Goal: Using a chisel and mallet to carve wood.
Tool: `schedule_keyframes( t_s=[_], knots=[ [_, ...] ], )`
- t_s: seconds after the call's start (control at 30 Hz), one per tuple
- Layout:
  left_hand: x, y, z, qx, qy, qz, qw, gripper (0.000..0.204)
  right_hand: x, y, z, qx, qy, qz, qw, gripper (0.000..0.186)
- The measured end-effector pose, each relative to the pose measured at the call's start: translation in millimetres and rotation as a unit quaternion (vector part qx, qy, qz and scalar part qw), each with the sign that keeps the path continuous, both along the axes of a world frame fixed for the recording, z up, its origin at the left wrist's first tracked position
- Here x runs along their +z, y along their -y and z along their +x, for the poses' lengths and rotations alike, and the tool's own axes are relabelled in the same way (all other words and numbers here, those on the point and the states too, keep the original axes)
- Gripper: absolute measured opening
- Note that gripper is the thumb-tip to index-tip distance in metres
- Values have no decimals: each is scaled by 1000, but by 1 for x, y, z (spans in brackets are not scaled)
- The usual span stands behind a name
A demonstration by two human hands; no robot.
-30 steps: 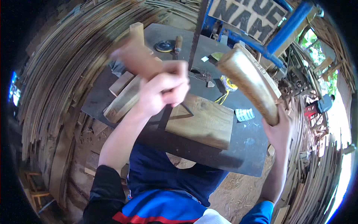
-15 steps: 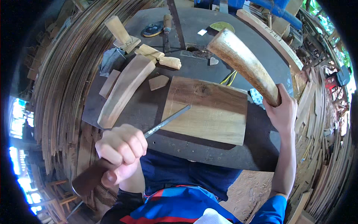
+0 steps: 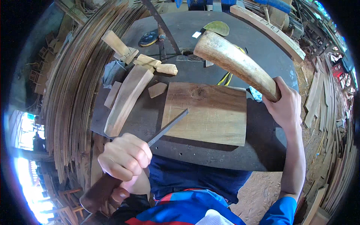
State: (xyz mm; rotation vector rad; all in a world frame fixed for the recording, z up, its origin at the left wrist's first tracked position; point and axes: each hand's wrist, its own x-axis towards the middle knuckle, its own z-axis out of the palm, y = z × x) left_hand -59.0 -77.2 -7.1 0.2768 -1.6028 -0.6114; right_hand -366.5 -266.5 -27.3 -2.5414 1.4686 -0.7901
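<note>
My left hand (image 3: 125, 159) is closed round a chisel (image 3: 168, 127); its dark wooden handle sticks out below the fist. The narrow steel blade points up and right, its tip in front of a flat wooden board (image 3: 210, 123). Whether the tip touches the wood I cannot tell. Thin marked lines run over the board, and a dark knot sits near its far edge. In my right hand (image 3: 285, 105) is a thick, curved wooden mallet (image 3: 236, 63), gripped at its narrow end and raised, its wide end toward the far left.
Left of the board lie a long shaped timber (image 3: 129, 99), a small pointed wood piece (image 3: 157, 90) and several offcuts. A black disc (image 3: 149, 38), a long dark metal strip (image 3: 163, 30) and a green rounded piece (image 3: 217, 28) lie farther back. A long plank (image 3: 268, 32) edges the dark table (image 3: 258, 153).
My left hand and the chisel have shifted slightly right and down in view. The mallet's wide end has swung a little left. The whole view has tilted slightly; both grips stay the same.
</note>
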Motion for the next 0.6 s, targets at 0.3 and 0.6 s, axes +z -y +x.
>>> schedule_keyframes(
  t_s=[0.3, 0.6],
  knots=[
    [7, -4, 0, -56, 12, -9, 998, 38, 0, -1, -1, -6, -7, 21, 1000, 31],
    [29, 19, 10, -141, 51, 38, 988, 23, 0, -1, 2, -4, -26, 33, 999, 33]
  ],
)
